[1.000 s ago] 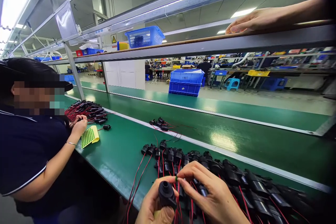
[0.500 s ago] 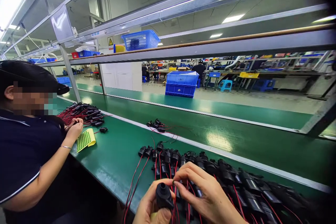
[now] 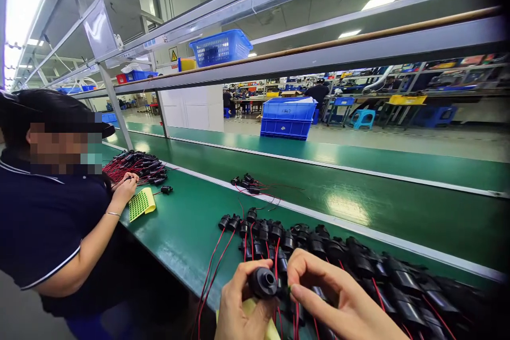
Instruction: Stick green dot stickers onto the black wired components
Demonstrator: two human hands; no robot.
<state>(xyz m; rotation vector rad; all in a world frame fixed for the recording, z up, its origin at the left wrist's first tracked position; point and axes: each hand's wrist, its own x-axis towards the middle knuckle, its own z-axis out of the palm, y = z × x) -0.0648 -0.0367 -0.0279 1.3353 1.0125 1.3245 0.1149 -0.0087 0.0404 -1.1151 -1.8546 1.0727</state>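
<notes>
My left hand (image 3: 245,300) is closed around a small black pump (image 3: 263,282), its round hollow nozzle turned up toward me. A piece of yellow sheet (image 3: 249,308) shows under the same hand, partly hidden by the fingers. Just right of the pump, my right hand (image 3: 330,292) pinches thumb and forefinger together. A speck of green shows at those fingertips, too small to name. Behind and beside both hands lie rows of similar black pumps (image 3: 362,260) with red and black wires trailing toward me.
A co-worker (image 3: 59,212) sits at left, hands by a pump pile (image 3: 137,167) and a yellow sheet with green dots (image 3: 140,206). A few pumps (image 3: 247,183) lie by the white strip on the green bench (image 3: 179,244). Blue crates (image 3: 287,119) stand beyond; a shelf rail (image 3: 319,56) crosses above.
The pump in my left hand has tipped, its nozzle now leaning right. My right fingertips have drawn slightly away from it. The view has shifted, moving the bench scene rightward.
</notes>
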